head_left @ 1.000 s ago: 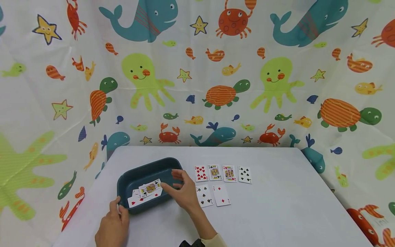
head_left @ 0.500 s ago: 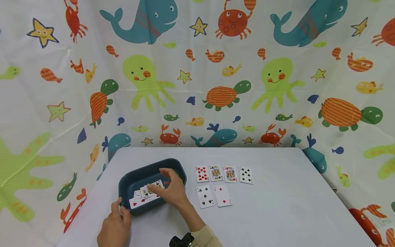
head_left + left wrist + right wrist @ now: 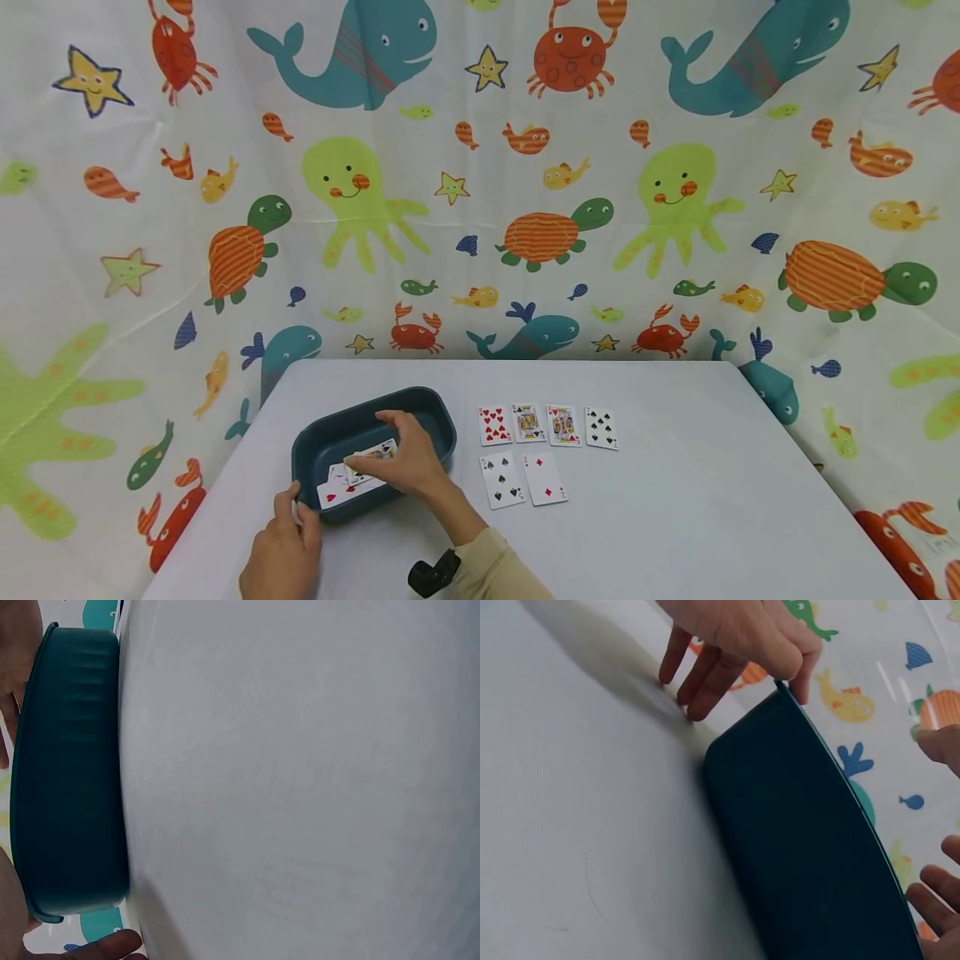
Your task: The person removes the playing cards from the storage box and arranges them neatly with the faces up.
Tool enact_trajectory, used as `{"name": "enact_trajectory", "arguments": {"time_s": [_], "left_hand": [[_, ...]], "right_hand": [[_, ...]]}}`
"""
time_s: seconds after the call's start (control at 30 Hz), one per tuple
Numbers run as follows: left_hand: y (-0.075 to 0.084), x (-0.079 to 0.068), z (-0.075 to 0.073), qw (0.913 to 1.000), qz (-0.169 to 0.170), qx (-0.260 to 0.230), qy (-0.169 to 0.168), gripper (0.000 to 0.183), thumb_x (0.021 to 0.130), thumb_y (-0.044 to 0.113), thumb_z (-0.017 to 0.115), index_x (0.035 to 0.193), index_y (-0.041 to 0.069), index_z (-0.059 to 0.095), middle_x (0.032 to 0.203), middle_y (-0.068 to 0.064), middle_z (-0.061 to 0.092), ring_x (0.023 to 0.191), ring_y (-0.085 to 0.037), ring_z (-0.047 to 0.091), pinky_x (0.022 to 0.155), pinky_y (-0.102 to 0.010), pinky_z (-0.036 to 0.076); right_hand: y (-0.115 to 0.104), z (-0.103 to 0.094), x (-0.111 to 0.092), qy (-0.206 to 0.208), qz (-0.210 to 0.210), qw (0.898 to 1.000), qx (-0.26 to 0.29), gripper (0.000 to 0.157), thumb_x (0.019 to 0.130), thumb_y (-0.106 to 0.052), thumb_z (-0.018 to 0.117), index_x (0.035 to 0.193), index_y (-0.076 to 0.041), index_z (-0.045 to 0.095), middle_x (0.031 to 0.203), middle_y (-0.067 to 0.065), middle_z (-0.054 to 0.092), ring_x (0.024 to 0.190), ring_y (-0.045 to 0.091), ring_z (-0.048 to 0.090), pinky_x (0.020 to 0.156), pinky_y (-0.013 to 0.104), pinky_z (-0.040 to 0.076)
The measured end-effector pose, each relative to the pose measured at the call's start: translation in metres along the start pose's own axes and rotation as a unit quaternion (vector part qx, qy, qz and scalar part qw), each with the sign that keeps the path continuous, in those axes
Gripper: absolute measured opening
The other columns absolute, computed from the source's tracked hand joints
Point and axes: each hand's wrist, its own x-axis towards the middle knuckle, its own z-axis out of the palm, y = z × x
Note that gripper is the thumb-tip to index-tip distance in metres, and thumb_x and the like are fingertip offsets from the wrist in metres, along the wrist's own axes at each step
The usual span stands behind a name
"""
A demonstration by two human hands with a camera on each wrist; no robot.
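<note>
Right hand (image 3: 412,460), spread, is shifted leftward over cards (image 3: 384,450), probably light, slippery, best edge-lifted; tray (image 3: 341,432) is pinched by left hand (image 3: 283,546).

The head view looks forward and down from the near side, well back, taking in the worktop (image 3: 675,500) and the printed cloth (image 3: 540,150) beyond its far edge. The left wrist view sits low and close, turned sideways, facing the tray's (image 3: 71,772) outer wall (worktop fills most of it). The right wrist view, close and tilted, seems to face left, though dimly lit. Both wrist views share that wall.
</note>
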Motion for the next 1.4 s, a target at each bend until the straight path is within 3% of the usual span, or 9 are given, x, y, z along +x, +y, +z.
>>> {"name": "enact_trajectory", "arguments": {"time_s": [0.27, 0.57, 0.97, 1.17, 1.4], "left_hand": [[0.002, -0.003, -0.002, 1.0000, -0.004, 0.001, -0.002, 0.043, 0.106, 0.025, 0.041, 0.144, 0.005, 0.036, 0.074, -0.011, 0.062, 0.069, -0.031, 0.061, 0.065, -0.057, 0.055], [0.002, -0.001, -0.001, 1.0000, -0.008, 0.003, -0.001, 0.043, 0.106, 0.025, 0.040, 0.144, 0.005, 0.035, 0.074, -0.012, 0.060, 0.068, -0.030, 0.059, 0.061, -0.054, 0.053], [0.002, -0.001, 0.000, 0.9999, -0.011, 0.002, 0.000, 0.043, 0.106, 0.024, 0.040, 0.143, 0.005, 0.036, 0.072, -0.011, 0.058, 0.065, -0.028, 0.055, 0.056, -0.048, 0.049], [0.000, 0.000, 0.000, 0.9999, -0.008, 0.002, -0.009, 0.045, 0.106, 0.026, 0.040, 0.145, 0.005, 0.035, 0.073, -0.010, 0.059, 0.067, -0.028, 0.057, 0.063, -0.055, 0.054], [0.001, -0.001, -0.001, 0.9998, -0.011, 0.002, -0.015, 0.045, 0.106, 0.026, 0.040, 0.146, 0.005, 0.034, 0.068, -0.008, 0.054, 0.064, -0.026, 0.053, 0.058, -0.047, 0.050]], "right_hand": [[0.003, 0.005, 0.012, -0.042, -0.001, 0.995, -0.096, 0.076, 0.078, -0.049, 0.086, 0.141, -0.018, 0.057, 0.144, -0.001, 0.056, 0.130, 0.016, 0.053, 0.106, 0.040, 0.047], [0.005, 0.007, 0.022, -0.106, -0.008, 0.976, -0.190, 0.072, 0.076, -0.045, 0.087, 0.136, -0.017, 0.060, 0.137, -0.001, 0.057, 0.121, 0.012, 0.053, 0.101, 0.030, 0.048], [0.006, 0.017, 0.030, -0.123, 0.014, 0.955, -0.268, 0.072, 0.074, -0.052, 0.088, 0.132, -0.018, 0.061, 0.127, -0.004, 0.058, 0.110, 0.009, 0.052, 0.094, 0.027, 0.051], [0.008, 0.025, 0.038, -0.126, 0.021, 0.938, -0.322, 0.073, 0.071, -0.056, 0.088, 0.127, -0.018, 0.062, 0.117, -0.004, 0.059, 0.101, 0.009, 0.052, 0.086, 0.025, 0.051], [0.002, 0.030, 0.041, -0.133, 0.034, 0.915, -0.379, 0.077, 0.069, -0.059, 0.088, 0.126, -0.016, 0.061, 0.114, -0.004, 0.061, 0.099, 0.011, 0.054, 0.087, 0.026, 0.052]]}}
